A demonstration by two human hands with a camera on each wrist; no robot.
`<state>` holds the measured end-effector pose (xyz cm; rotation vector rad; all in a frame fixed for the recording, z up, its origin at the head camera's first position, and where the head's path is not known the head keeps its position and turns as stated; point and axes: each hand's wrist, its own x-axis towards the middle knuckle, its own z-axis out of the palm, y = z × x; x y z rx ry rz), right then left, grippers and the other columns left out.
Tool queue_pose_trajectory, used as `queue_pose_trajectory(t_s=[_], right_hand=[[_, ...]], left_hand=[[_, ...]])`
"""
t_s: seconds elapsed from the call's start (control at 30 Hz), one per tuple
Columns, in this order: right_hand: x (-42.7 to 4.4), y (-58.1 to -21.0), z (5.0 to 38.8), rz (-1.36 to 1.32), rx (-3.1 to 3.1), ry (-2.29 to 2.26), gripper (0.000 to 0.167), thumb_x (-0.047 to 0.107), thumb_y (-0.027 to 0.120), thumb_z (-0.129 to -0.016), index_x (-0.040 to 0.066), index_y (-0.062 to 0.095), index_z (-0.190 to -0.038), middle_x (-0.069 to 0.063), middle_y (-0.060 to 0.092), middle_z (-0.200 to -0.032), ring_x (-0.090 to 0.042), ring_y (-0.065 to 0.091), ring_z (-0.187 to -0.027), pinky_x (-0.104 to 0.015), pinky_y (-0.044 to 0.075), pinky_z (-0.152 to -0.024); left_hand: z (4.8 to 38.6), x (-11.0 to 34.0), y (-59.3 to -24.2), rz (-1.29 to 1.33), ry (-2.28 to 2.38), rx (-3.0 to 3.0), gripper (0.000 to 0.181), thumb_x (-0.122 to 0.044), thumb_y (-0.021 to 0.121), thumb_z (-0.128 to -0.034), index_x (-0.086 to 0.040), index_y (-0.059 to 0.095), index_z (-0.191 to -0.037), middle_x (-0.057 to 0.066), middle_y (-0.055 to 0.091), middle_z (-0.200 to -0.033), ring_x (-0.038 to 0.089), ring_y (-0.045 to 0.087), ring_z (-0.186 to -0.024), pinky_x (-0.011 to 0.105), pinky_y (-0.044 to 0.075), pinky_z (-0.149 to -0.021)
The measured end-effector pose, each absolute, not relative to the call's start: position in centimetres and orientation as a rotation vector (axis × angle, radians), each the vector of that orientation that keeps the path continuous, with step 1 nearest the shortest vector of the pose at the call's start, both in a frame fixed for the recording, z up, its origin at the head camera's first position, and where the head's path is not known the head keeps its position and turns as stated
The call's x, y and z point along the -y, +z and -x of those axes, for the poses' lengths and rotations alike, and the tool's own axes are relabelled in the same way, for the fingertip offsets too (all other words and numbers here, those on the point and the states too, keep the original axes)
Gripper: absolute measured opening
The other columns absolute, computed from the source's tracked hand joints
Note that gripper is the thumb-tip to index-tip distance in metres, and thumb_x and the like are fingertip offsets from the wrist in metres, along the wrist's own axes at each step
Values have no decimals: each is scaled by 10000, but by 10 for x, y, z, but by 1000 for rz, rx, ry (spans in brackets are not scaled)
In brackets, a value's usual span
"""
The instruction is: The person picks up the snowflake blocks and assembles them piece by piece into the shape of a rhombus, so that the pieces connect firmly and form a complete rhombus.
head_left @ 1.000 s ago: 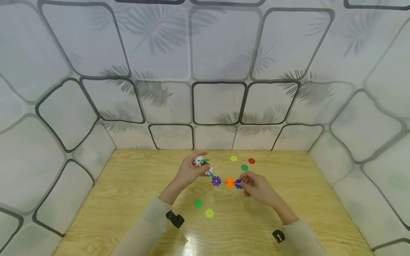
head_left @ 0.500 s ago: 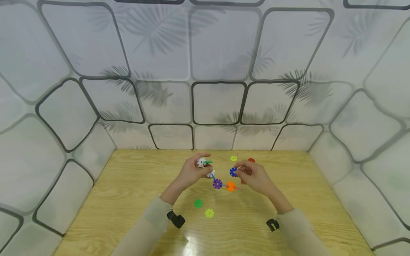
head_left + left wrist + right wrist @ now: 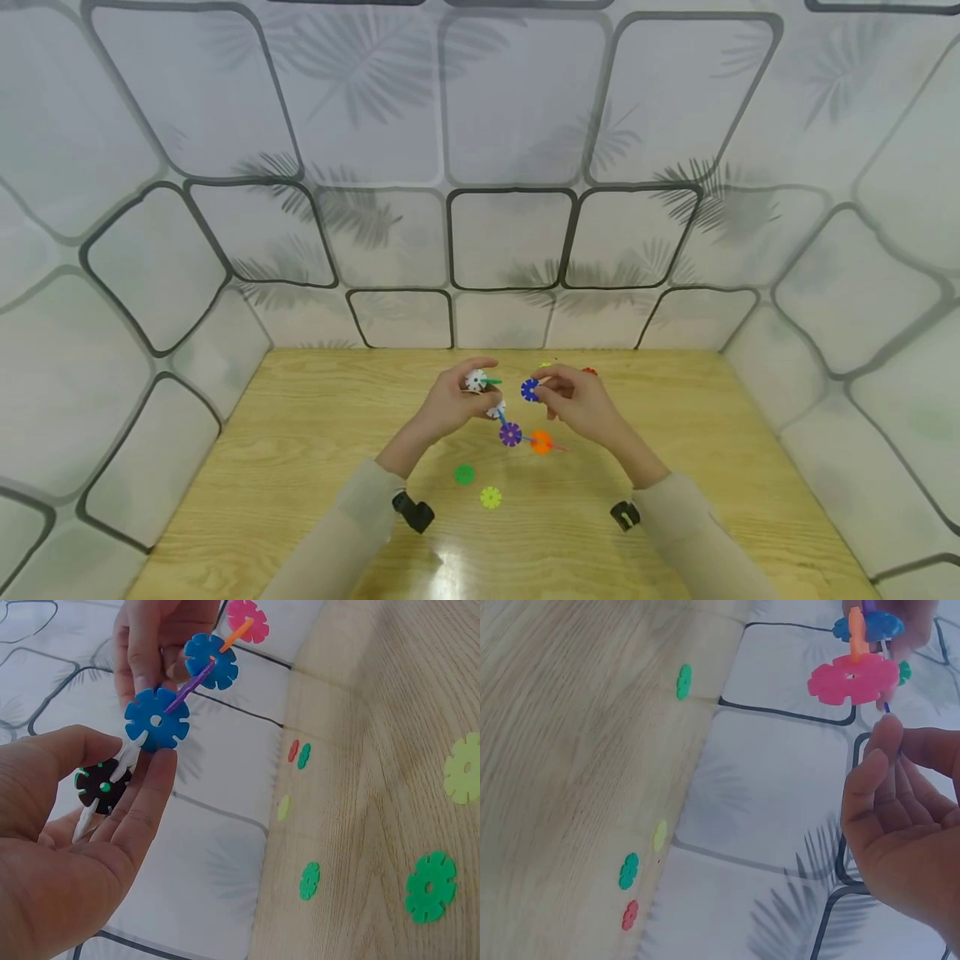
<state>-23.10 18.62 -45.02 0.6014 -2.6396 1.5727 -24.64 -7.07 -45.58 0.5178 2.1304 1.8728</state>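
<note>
The left hand (image 3: 450, 402) grips one end of a chain of notched plastic discs. In the head view this chain shows white discs (image 3: 476, 381), a purple disc (image 3: 511, 434) and an orange disc (image 3: 542, 442), with a pink piece edge-on at its free end. The left wrist view shows its blue discs (image 3: 157, 720) and the pink disc (image 3: 248, 620). The right hand (image 3: 581, 404) pinches a single dark blue disc (image 3: 530, 390) between thumb and fingertips, apart from the chain. In the right wrist view that disc is mostly hidden by the fingers (image 3: 886, 736).
On the wooden table (image 3: 315, 467) lie a green disc (image 3: 464, 474) and a yellow-green disc (image 3: 491, 497) in front of the hands. Beyond the right hand, a red disc (image 3: 590, 371) and a yellow disc (image 3: 545, 365) are partly visible. Patterned cloth (image 3: 510, 242) surrounds the table.
The right hand has moved left and up with the dark blue disc, away from the chain's pink end. The left hand and chain have shifted slightly right, and the chain's free end hangs lower.
</note>
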Motion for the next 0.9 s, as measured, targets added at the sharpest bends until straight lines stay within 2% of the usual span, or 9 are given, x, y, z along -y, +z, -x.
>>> queue_pose_trajectory(t_s=[0.3, 0.73, 0.9], right_hand=[[-174, -442, 232, -601, 2613, 1585, 203, 96, 671, -1038, 29, 717, -1223, -110, 764, -903, -173, 651, -603, -251, 549, -559], [-165, -444, 235, -614, 2606, 1640, 200, 98, 676, -1035, 29, 714, -1218, -119, 755, -908, -132, 650, -606, -259, 564, -573], [-162, -443, 234, -627, 2598, 1654, 193, 96, 676, -1033, 24, 713, -1209, -112, 751, -892, -151, 655, -612, -305, 595, -587]], left_hand=[[244, 69, -452, -556, 1844, -2140, 616, -65, 704, -981, -67, 483, -1556, 257, 767, -1115, 245, 787, -892, 400, 676, -800], [241, 68, -449, -588, 1816, -2141, 625, -69, 700, -992, -70, 466, -1572, 274, 753, -1135, 291, 789, -921, 392, 674, -817], [241, 67, -449, -604, 1802, -2146, 598, -68, 697, -994, -53, 484, -1552, 271, 752, -1123, 267, 786, -910, 446, 669, -846]])
